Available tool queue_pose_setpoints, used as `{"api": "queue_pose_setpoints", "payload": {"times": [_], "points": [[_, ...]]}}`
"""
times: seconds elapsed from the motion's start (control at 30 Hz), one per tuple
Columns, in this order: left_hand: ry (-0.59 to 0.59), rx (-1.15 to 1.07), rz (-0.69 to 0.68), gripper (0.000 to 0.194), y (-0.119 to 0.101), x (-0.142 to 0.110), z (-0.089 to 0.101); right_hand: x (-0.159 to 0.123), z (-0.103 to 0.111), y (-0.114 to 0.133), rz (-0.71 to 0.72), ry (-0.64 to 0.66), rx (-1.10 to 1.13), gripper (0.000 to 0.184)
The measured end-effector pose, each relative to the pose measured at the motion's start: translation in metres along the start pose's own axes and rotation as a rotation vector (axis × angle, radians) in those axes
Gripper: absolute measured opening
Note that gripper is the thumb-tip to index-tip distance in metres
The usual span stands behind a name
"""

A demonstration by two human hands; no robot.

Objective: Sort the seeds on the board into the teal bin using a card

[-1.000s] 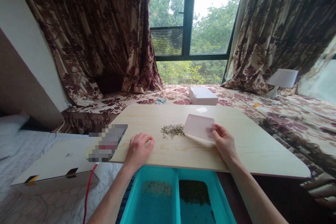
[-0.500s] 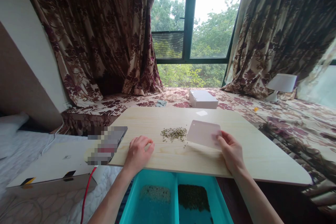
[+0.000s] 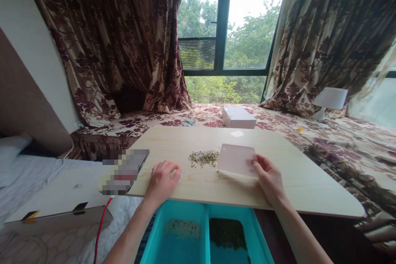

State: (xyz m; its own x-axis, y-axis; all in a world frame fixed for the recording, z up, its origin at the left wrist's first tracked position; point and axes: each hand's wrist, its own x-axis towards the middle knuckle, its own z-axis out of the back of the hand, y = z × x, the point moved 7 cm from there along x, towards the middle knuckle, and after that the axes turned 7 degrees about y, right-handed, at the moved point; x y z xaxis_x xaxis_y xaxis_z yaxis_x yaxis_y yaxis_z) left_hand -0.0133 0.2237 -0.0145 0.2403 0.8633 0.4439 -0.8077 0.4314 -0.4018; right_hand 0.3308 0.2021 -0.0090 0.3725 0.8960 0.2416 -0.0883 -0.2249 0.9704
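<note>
My right hand (image 3: 268,175) pinches the right edge of a translucent, pinkish plastic scraper (image 3: 235,160) between thumb and fingers. The scraper is tilted, its left edge at the right side of a small pile of greenish beans (image 3: 203,158) on the pale wooden tabletop (image 3: 297,181). One or two loose beans lie below that edge. My left hand (image 3: 163,179) rests on the board left of the pile, fingers loosely curled in and holding nothing visible. Below the board's near edge, a teal two-compartment tray (image 3: 208,231) holds pale grains (image 3: 183,228) on the left and dark green ones (image 3: 229,233) on the right.
A blurred-out device (image 3: 140,163) with a red cable (image 3: 102,227) sits at the board's left edge. Beyond it lies a white box (image 3: 58,194) on the bed. Behind the board, the window seat carries a white box (image 3: 239,117), a grey cloth (image 3: 189,122) and a lamp (image 3: 330,98).
My right hand has shifted slightly left with the scraper, bringing its edge closer against the pile's right side. My left hand has stayed in place.
</note>
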Motion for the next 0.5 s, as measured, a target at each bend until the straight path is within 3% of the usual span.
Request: {"api": "queue_pose_setpoints", "payload": {"times": [0.17,0.5], "points": [[0.004,0.006,0.002,0.017,0.0003,0.0,0.0,0.0012,-0.0055,-0.0007,0.003,0.059,0.01,0.031],[-0.007,0.011,-0.01,0.018,-0.0029,-0.0002,0.0024,0.0066,-0.0069,-0.0041,0.068,0.055,0.033,0.037]]}}
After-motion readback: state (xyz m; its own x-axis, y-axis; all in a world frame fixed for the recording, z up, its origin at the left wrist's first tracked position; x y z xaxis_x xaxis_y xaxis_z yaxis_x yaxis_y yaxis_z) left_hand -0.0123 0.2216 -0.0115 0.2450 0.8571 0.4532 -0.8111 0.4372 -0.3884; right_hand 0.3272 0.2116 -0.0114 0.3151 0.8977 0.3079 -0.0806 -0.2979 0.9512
